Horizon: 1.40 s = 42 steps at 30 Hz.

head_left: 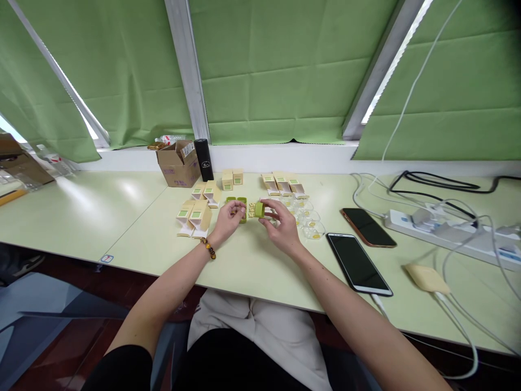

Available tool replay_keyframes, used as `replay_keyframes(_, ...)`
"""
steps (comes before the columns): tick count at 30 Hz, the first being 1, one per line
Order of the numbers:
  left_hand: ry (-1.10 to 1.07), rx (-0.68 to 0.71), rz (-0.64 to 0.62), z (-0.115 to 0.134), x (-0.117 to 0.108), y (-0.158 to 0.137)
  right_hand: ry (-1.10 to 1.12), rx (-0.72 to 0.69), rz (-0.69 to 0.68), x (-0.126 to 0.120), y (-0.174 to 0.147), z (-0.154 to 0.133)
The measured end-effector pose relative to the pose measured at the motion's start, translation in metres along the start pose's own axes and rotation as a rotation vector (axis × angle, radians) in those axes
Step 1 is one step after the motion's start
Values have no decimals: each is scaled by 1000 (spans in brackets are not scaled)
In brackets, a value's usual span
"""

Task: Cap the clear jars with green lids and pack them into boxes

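Note:
My right hand (280, 220) grips a small green case (259, 209) between thumb and fingers, just above the table. To its left, my left hand (228, 217) has its fingers curled together, with a beaded bracelet at the wrist. Whatever sits in those fingertips is too small to make out. Beside and partly behind the left hand are more green cases (242, 200) in a group. Small yellowish pieces (251, 209) lie between the two hands. Several clear plastic shells (313, 222) with yellow spots rest right of my right hand.
Small cream cartons with open flaps (199, 214) stand at left, with others (283, 183) behind. A cardboard box (179, 164) and black cylinder (204, 159) are at the back. Two phones (359, 263), a power strip (448, 236), a cream charger (427, 278) and loose cables occupy the right.

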<state>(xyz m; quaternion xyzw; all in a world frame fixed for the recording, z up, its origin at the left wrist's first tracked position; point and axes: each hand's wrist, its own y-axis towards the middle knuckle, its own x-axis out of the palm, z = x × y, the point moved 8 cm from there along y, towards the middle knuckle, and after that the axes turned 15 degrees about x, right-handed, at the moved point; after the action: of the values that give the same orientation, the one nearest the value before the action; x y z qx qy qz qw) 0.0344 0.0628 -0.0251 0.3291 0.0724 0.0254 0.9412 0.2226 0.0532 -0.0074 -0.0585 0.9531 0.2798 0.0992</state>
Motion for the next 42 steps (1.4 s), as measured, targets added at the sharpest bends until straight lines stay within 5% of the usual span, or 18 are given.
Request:
replay_keyframes(10, 388, 428, -164, 40, 8, -5, -269, -204, 3, 9, -5, 2)
replay_keyframes(42, 423, 590, -101, 54, 7, -8, -322, -420, 73, 7, -14, -19)
